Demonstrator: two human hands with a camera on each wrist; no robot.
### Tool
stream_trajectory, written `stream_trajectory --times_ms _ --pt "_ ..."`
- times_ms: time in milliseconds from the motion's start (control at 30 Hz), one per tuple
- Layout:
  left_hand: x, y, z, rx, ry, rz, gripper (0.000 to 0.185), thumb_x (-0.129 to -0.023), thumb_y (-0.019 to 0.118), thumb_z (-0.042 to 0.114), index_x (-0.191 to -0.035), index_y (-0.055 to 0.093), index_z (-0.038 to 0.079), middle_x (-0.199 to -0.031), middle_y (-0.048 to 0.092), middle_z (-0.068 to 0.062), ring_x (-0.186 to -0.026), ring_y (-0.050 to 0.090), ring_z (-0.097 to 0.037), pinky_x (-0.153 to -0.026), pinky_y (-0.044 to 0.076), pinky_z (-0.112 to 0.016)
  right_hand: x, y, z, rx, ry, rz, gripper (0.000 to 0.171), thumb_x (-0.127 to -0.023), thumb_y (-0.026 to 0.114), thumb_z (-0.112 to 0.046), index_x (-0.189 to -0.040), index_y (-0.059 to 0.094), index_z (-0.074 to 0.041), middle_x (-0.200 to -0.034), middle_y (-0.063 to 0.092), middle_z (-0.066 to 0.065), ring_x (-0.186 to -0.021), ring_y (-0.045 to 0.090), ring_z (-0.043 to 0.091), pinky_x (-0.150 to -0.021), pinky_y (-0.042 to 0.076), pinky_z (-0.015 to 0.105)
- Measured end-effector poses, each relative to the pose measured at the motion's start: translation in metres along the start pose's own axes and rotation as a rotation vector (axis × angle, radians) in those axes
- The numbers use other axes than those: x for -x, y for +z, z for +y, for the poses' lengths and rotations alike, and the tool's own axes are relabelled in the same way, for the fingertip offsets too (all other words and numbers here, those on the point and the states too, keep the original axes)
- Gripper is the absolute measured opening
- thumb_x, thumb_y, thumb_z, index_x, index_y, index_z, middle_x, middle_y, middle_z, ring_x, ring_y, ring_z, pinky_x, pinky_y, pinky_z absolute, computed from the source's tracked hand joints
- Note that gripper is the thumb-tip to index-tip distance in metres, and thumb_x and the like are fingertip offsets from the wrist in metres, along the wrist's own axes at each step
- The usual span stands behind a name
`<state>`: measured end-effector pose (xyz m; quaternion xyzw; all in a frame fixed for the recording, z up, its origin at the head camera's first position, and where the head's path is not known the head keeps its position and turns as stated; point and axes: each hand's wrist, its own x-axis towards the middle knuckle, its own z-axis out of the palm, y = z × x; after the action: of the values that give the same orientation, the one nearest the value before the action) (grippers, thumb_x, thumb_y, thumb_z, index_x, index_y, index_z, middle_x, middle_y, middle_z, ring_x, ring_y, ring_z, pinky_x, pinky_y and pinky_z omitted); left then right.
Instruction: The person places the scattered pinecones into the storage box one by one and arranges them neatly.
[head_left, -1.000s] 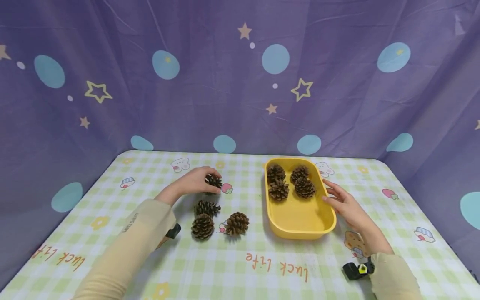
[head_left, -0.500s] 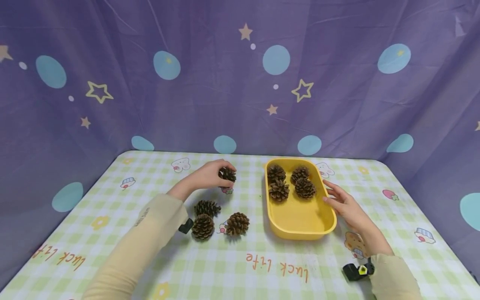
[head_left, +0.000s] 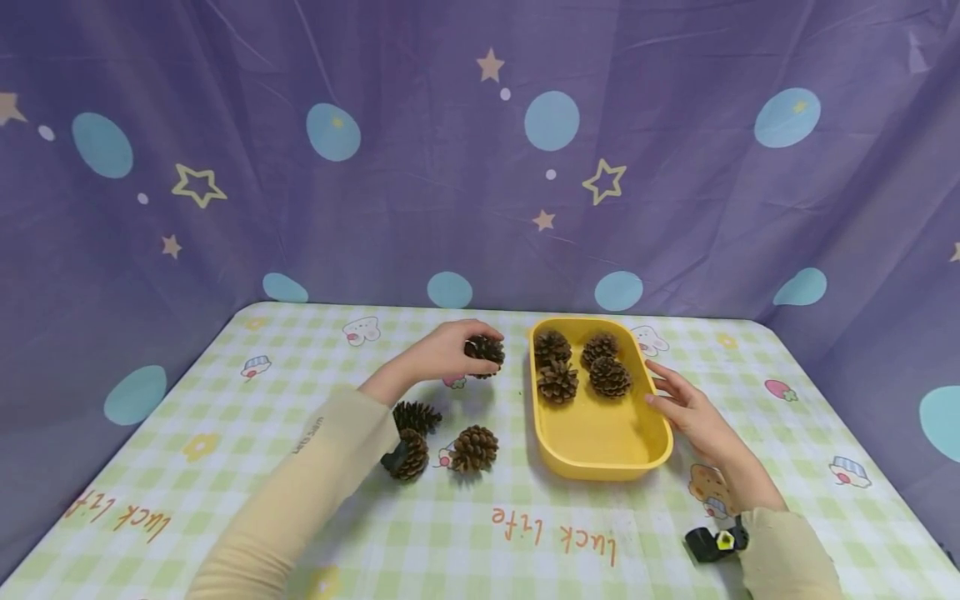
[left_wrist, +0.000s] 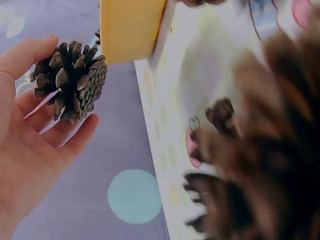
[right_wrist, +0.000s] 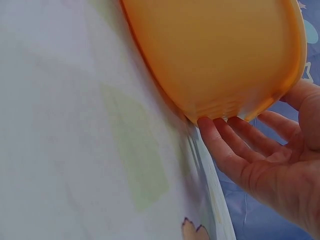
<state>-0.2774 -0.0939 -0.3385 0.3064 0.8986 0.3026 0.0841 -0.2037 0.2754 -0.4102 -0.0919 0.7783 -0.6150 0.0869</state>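
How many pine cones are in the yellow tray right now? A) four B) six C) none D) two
A: the head view shows four pine cones at the far end of the yellow tray; a fifth is in the left hand, not yet over the tray.

checked tablecloth (head_left: 225, 400) — purple star-and-dot backdrop (head_left: 420, 167) behind it.

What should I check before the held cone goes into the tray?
1. Left hand grips the cone: ok.
2. Cone clear of the table: ok.
3. Right hand steadies the tray, fingers on its wall: ok.
4. Free room in the tray's near half: ok.
5. Four cones already in the tray out of the drop path: ok.
6. Cone already over the tray: not ok, it is beside the rim.
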Motion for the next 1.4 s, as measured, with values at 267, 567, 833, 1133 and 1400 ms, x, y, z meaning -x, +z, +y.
stream_trajectory --times_ms 267,567,833,1133,1400 --pt "-0.011 0.011 0.016 -0.007 0.048 -0.005 0.049 -0.08 0.067 0.038 -0.125 0.054 0.022 -0.127 0.053 0.005 -0.118 0.048 -0.014 -0.097 0.042 -0.034 0.0 0.0 0.001 -0.006 -0.013 -0.001 0.065 -0.095 0.049 -0.021 -0.147 0.012 -0.008 -0.14 0.025 0.029 -0.1 0.056 0.003 -0.076 0.053 0.027" --pt "-0.024 0.02 0.034 -0.011 0.054 -0.018 0.053 -0.082 0.065 0.039 -0.128 0.052 0.018 -0.128 0.052 0.004 -0.108 0.053 -0.011 -0.091 0.045 -0.033 -0.001 -0.001 0.005 0.006 0.003 0.008 0.065 -0.094 0.05 -0.024 -0.147 0.014 -0.01 -0.14 0.027 0.027 -0.1 0.056 0.004 -0.076 0.053 0.028" --pt "-0.037 0.031 0.05 -0.016 0.085 -0.031 0.05 -0.082 0.066 0.039 -0.126 0.053 0.02 -0.126 0.053 0.003 -0.117 0.049 -0.013 -0.096 0.042 -0.032 -0.001 -0.001 0.005 0.004 0.005 0.017 0.065 -0.094 0.05 -0.024 -0.147 0.015 -0.011 -0.141 0.027 0.026 -0.101 0.056 0.005 -0.077 0.053 0.027" --pt "-0.048 0.046 0.062 -0.022 0.144 -0.05 0.051 -0.081 0.066 0.04 -0.125 0.054 0.018 -0.124 0.054 0.004 -0.116 0.048 -0.011 -0.097 0.041 -0.026 -0.002 0.0 0.007 0.01 0.011 0.015 0.066 -0.094 0.051 -0.026 -0.147 0.014 -0.011 -0.141 0.027 0.026 -0.103 0.056 0.007 -0.078 0.052 0.029" --pt "-0.054 0.059 0.075 -0.063 0.148 -0.105 0.051 -0.082 0.064 0.042 -0.127 0.053 0.02 -0.13 0.05 0.003 -0.12 0.046 -0.012 -0.098 0.04 -0.028 -0.004 -0.001 0.006 -0.01 -0.01 0.002 0.065 -0.095 0.05 -0.024 -0.147 0.013 -0.01 -0.141 0.027 0.026 -0.102 0.056 0.006 -0.078 0.053 0.029"
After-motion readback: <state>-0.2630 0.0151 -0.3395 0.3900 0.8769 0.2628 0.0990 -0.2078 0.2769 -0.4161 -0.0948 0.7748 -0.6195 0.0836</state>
